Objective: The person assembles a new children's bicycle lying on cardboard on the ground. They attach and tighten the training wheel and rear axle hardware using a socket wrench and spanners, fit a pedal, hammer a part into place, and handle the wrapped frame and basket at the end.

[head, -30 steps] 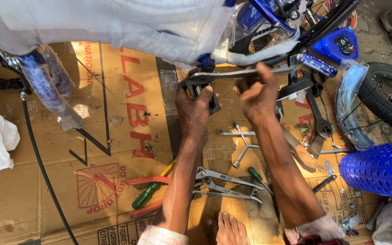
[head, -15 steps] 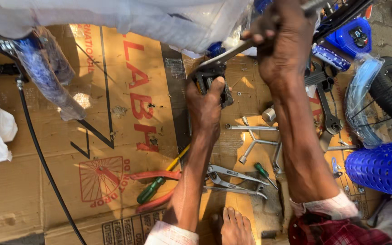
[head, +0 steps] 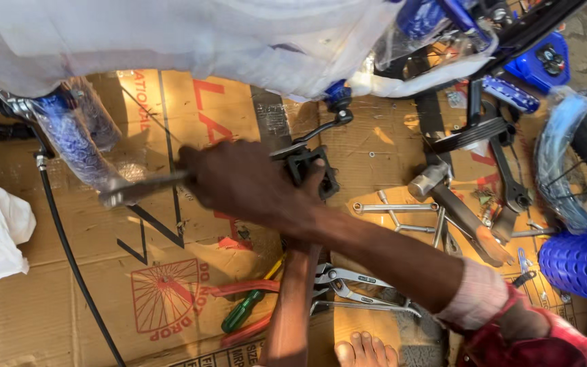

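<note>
While the right hand [head: 236, 180] gripped a blurred metal tool [head: 140, 189] over the red-printed cardboard [head: 90, 285], the left hand [head: 310, 183], mostly hidden beneath it, clutched the black pedal [head: 314, 170] near the cardboard's centre. White wrapping [head: 171, 41] hid the bicycle frame along the far edge.

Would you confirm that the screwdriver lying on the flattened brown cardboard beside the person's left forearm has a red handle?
Not quite: in the head view, the screwdriver on the flattened brown cardboard beside the left forearm has a green handle, not red. The rest holds.

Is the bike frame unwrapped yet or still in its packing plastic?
Wrapped: clear plastic covers the frame along the top, and the blue tube at left sits inside bubble wrap.
</note>
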A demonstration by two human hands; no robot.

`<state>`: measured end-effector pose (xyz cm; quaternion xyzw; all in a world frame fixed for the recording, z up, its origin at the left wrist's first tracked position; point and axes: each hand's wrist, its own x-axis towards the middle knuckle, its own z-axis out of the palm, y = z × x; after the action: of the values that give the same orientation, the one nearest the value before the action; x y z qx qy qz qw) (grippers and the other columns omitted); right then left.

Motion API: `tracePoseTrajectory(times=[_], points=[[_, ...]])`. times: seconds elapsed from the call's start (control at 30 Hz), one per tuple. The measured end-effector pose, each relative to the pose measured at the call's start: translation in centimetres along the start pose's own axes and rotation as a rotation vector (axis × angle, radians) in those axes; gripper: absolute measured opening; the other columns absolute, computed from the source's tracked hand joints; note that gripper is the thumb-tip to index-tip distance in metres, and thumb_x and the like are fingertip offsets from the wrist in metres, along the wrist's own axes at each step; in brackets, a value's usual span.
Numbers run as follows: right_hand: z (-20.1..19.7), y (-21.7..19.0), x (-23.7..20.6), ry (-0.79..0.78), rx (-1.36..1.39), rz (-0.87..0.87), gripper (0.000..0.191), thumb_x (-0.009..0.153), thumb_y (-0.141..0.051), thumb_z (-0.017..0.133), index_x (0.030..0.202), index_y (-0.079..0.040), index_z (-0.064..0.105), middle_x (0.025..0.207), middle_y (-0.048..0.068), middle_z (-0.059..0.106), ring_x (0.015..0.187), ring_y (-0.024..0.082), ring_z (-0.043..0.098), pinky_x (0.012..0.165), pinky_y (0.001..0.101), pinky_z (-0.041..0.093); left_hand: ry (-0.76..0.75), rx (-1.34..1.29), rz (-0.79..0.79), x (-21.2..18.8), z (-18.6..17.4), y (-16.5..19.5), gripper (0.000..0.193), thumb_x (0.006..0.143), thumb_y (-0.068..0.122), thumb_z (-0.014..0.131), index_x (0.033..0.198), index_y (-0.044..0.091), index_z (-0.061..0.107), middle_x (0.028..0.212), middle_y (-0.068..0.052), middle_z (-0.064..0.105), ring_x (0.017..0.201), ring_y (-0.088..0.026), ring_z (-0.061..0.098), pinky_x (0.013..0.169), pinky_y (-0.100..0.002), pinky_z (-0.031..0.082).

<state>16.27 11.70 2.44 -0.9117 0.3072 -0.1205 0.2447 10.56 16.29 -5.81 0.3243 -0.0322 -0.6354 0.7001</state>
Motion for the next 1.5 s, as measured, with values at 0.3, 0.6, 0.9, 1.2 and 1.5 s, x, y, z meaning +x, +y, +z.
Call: tracePoseTrajectory(times=[0.3,0.6,0.9,1.2,1.5], points=[[-7.5,6.7,-1.3,0.519,0.526,-0.113,0.016,0.103,-0.014,0.062,0.116,-0.005,0.066,0.099,0.008,0.075,0.079,0.017,0.070,0.062,0.0355,0.051,0.034,0.183,0.146,-0.9,4.2,2.3,0.047,0.090,0.015,0.068,0.133,0.005,0.053,0.111,-0.005,0.064,0.090,-0.015,0.063,0.078,-0.031,0.056],[-17.9,8.7,-7.4,0.764,1.075,-0.157,0.027,0.108,-0.013,0.068,0.085,0.000,0.064,0.070,0.003,0.062,0.064,0.013,0.060,0.061,0.0346,0.047,0.069,0.694,0.112,-0.8,9.1,-1.1,0.044,0.100,0.024,0.065,0.132,-0.004,0.055,0.106,-0.019,0.069,0.088,-0.021,0.065,0.076,-0.035,0.057],[-15.5,3.7,-5.2,0.593,0.389,0.138,0.036,0.101,-0.033,0.072,0.082,-0.003,0.068,0.060,-0.003,0.044,0.056,0.009,0.043,0.052,0.0319,0.036,-0.128,1.100,0.664,1.0,5.3,0.2,0.063,0.092,0.021,0.072,0.143,-0.004,0.044,0.131,-0.024,0.059,0.115,-0.030,0.058,0.096,-0.042,0.049],[-16.0,7.8,-8.6,0.397,0.133,-0.080,0.041,0.109,-0.035,0.074,0.116,0.001,0.054,0.089,0.008,0.060,0.078,0.018,0.060,0.070,0.0365,0.053,0.161,1.110,0.656,4.0,9.3,1.0,0.040,0.095,0.037,0.057,0.085,0.000,0.068,0.071,-0.010,0.071,0.060,-0.021,0.068,0.054,-0.041,0.051],[-1.7,11.9,-23.1,0.513,0.111,0.296,0.021,0.092,0.004,0.058,0.110,0.000,0.068,0.094,0.019,0.072,0.087,0.033,0.071,0.072,0.0398,0.057,0.220,1.182,0.751,3.9,10.1,1.3,0.039,0.092,0.030,0.058,0.068,0.000,0.061,0.052,-0.011,0.060,0.049,-0.021,0.067,0.051,-0.041,0.051]])
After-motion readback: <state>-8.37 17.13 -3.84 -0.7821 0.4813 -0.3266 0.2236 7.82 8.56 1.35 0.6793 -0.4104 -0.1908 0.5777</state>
